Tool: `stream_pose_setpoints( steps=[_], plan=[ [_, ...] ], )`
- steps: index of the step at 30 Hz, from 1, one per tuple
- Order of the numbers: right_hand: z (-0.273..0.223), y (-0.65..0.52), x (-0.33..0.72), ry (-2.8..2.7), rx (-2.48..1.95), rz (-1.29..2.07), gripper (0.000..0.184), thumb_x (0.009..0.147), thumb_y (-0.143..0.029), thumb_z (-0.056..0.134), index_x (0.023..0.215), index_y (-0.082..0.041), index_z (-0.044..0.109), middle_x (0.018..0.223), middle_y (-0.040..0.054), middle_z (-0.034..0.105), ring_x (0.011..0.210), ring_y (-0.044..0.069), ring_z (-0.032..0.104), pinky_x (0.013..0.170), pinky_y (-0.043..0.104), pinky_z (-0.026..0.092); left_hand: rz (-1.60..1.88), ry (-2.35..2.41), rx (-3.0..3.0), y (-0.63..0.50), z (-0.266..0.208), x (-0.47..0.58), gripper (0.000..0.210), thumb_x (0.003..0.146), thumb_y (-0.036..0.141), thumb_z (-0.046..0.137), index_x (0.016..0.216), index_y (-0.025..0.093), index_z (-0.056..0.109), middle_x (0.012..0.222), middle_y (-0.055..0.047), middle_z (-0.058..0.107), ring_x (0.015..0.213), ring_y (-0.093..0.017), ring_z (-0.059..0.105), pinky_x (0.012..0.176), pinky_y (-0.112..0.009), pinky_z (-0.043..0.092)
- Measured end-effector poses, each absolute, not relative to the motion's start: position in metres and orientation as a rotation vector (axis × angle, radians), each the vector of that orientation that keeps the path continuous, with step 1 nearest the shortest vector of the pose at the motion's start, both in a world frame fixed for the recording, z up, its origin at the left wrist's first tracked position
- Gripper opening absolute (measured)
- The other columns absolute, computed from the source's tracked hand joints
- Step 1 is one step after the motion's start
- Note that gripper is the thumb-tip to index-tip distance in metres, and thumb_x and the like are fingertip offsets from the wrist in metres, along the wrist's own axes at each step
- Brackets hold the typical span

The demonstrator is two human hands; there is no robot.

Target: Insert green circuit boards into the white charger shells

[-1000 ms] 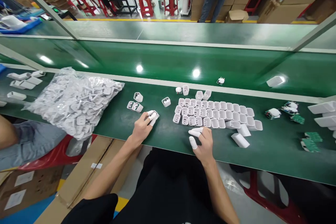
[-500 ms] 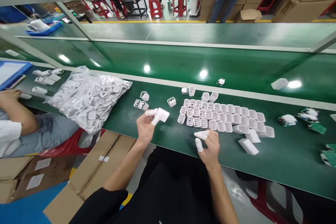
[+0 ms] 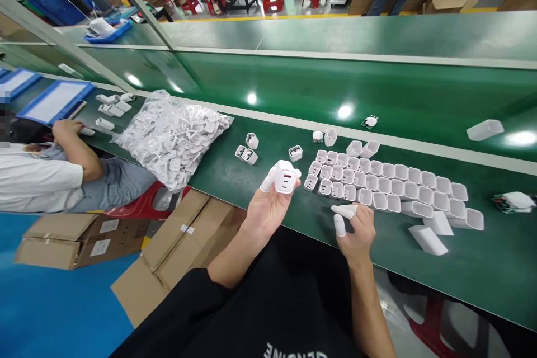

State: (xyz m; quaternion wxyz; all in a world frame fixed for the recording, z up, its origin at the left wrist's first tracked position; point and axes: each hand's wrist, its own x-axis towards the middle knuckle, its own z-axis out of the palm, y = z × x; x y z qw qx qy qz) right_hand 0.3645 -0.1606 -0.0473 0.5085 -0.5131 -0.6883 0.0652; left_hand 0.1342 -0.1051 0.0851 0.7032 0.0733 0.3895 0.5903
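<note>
My left hand (image 3: 268, 210) is closed around a white charger housing (image 3: 285, 178), fingers at its sides, raised above the bench's front edge. Its end face, with a red-lined slot and two smaller slots, is turned toward me. White finger cots cover some of my fingertips. My right hand (image 3: 356, 232) is over the bench edge, just in front of the rows of white charger housings (image 3: 371, 182). Its thumb and forefinger, both in white cots, are apart with nothing visible between them. Several housings holding circuit boards (image 3: 250, 155) stand left of the rows.
A large clear bag of white plastic parts (image 3: 172, 140) lies to the left. Beyond it, a co-worker's arm (image 3: 78, 148) rests on the bench. Green circuit boards (image 3: 515, 202) lie at right. Cardboard boxes (image 3: 176, 240) stand on the floor beside me.
My left hand has turned palm up, bringing the housing's slotted face toward me. My right hand keeps much the same pose. The view has swung to the left.
</note>
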Motion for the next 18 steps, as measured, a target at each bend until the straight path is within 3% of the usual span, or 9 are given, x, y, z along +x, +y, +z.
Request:
stream_pose_setpoints(
  steps=[6, 9, 11, 18],
  plan=[
    [-0.046, -0.16, 0.364, -1.669, -1.227, 0.145, 0.018, 0.102, -0.015, 0.072, 0.114, -0.027, 0.078, 0.098, 0.0029, 0.079, 0.093, 0.024, 0.069, 0.096, 0.047, 0.052, 1.48, 0.957, 0.522, -0.1, 0.061, 0.125, 0.036, 0.084, 0.051, 0.099, 0.104, 0.026, 0.084, 0.115, -0.005, 0.082, 0.114, -0.028, 0.082, 0.099, -0.04, 0.073],
    [-0.045, -0.16, 0.363, -1.665, -1.237, 0.149, 0.017, 0.103, -0.015, 0.072, 0.113, -0.027, 0.077, 0.097, 0.0025, 0.079, 0.091, 0.024, 0.069, 0.095, 0.047, 0.051, 1.607, 1.289, 1.144, -0.086, 0.032, 0.102, 0.026, 0.081, 0.045, 0.101, 0.096, 0.028, 0.087, 0.111, -0.005, 0.081, 0.11, -0.027, 0.081, 0.103, -0.045, 0.071],
    [-0.044, -0.16, 0.363, -1.663, -1.242, 0.159, 0.016, 0.103, -0.016, 0.071, 0.112, -0.027, 0.077, 0.096, 0.0019, 0.078, 0.09, 0.023, 0.069, 0.095, 0.046, 0.052, 1.47, 1.466, 1.46, -0.077, 0.012, 0.083, 0.02, 0.085, 0.045, 0.098, 0.095, 0.03, 0.089, 0.11, -0.007, 0.081, 0.109, -0.027, 0.081, 0.105, -0.045, 0.068],
    [-0.041, -0.159, 0.362, -1.667, -1.247, 0.16, 0.016, 0.104, -0.017, 0.069, 0.112, -0.028, 0.077, 0.094, 0.0019, 0.079, 0.086, 0.023, 0.071, 0.092, 0.048, 0.054, 1.323, 1.484, 1.413, -0.069, -0.021, 0.054, 0.024, 0.078, 0.046, 0.101, 0.08, 0.028, 0.085, 0.097, -0.007, 0.08, 0.095, -0.025, 0.082, 0.094, -0.038, 0.068]
  ],
)
